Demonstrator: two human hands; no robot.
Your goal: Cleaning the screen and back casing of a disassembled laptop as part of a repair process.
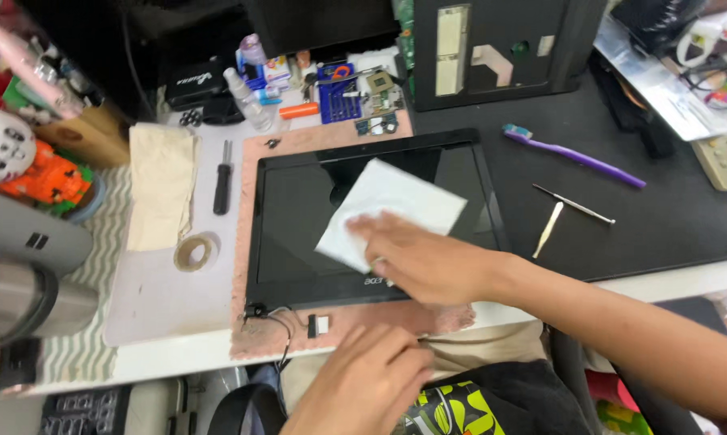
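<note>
Nearest to us, our left hand (363,379) lies flat on the near edge of the table (178,354), the fingers together and holding nothing, just beside the pink mat (331,322). A little to its left we see a thin black cable (283,330) and a small black and white connector (318,325) coming from the near left corner of the screen panel (299,217).

A bit farther, our right hand (416,258) comes in from the right and presses flat on a white wipe (396,201), with fingers spread over its near corner. The wipe lies on the dark glass of the screen panel, about in the middle and a little to the right. The panel itself lies flat on the pink mat.

To the left of the panel we see a roll of tape (195,252), a black screwdriver (223,179) and a folded beige cloth (162,193). To the right, on the black mat (661,234), there are a metal pick (573,204) and a pale spudger (549,229), and farther away a purple toothbrush (577,157).

At the far side stand a blue bit set (339,97) and an orange tube (299,110)
</note>
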